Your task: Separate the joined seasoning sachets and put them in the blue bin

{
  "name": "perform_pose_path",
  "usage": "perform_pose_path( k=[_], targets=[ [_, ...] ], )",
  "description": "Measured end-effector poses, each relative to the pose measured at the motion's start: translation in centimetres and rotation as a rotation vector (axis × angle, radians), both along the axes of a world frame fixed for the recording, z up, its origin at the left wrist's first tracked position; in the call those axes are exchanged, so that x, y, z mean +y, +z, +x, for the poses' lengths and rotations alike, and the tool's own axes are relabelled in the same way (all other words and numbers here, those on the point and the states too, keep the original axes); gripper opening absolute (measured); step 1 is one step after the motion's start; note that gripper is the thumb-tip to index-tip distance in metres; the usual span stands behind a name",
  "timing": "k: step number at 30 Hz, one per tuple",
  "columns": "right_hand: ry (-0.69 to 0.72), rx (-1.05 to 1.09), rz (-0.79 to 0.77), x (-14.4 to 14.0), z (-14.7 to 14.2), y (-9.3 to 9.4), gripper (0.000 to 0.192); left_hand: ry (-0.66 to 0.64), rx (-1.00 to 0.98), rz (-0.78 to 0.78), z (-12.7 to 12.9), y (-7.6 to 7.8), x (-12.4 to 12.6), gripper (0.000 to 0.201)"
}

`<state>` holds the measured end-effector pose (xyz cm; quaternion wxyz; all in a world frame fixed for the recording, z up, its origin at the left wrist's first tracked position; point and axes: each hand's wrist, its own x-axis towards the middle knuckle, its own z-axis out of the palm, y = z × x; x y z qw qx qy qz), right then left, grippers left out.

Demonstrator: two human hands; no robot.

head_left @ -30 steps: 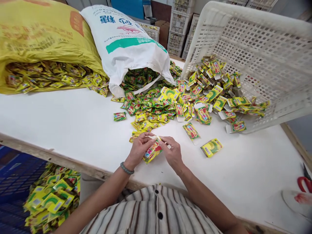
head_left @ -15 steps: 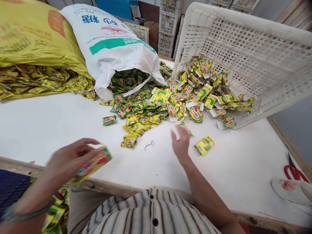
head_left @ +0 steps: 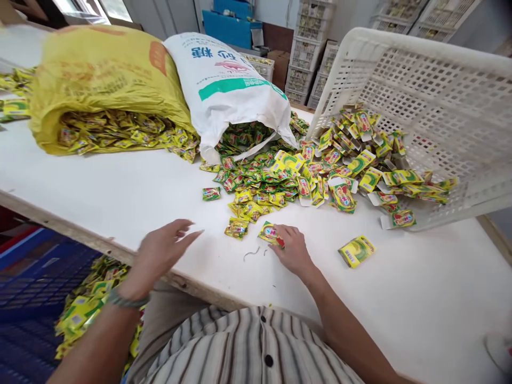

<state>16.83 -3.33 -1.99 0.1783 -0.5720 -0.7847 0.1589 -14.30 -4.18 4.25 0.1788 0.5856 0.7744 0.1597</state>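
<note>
Now right hand (head_left: pixel 291 249) grip pinching a sachet (head_left: pixel 270 233), left hand (head_left: pixel 162 255) grip wide, empty.

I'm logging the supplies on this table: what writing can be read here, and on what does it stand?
White sack: two large blue characters that read "砂糖", seen upside down; the small print along its green band is too blurred.
Yellow sack: faint print, unreadable.
Sachets, also the one under the right hand: logos too small to read.

Head view: from my forehead, facing forward and down, close over the worktop (head_left: pixel 100 197) edge.
Other views: none, nothing shared.
</note>
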Motion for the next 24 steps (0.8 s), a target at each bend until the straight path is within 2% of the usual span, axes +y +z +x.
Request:
perform_pose_path(
  k=[2,4,7,9,10,13,15,17,20,24],
  targets=[
    [0.025,0.009,-0.003,-0.2,0.0,0.0,0.048,-0.044,0.067,-0.047,2.9,-0.9,1.7,0.045],
    [-0.018,0.011,0.011,-0.1,0.6,-0.1,0.047,-0.104,0.125,-0.095,5.3,-1.4,2.8,0.051],
    [-0.108,-0.004,0.094,0.3,1.7,-0.5,0.045,-0.122,0.196,-0.027,7.5,-1.8,3.0,0.053],
    [-0.113,0.005,0.161,0.5,2.1,-0.8,0.042,-0.167,0.182,0.043,8.1,-1.9,2.2,0.041],
    [-0.108,0.018,0.187,0.6,2.2,-1.0,0.039,-0.229,0.147,0.040,8.4,-2.0,1.6,0.034],
    [-0.114,0.058,0.225,0.7,2.1,-1.3,0.029,-0.472,0.028,-0.103,9.0,-2.7,-0.3,0.023],
    [-0.142,0.072,0.236,0.8,2.0,-1.5,0.026,-0.555,-0.003,-0.178,9.5,-3.4,-1.3,0.018],
    [-0.175,0.079,0.241,0.9,2.1,-1.7,0.026,-0.584,-0.010,-0.194,9.9,-4.0,-1.9,0.010],
    [-0.221,0.095,0.226,1.1,2.5,-2.3,0.029,-0.603,-0.034,-0.177,10.2,-4.5,-2.3,0.012],
    [-0.243,0.106,0.187,1.2,2.9,-2.9,0.036,-0.559,-0.107,-0.150,9.5,-3.5,-2.5,0.012]
  ],
)
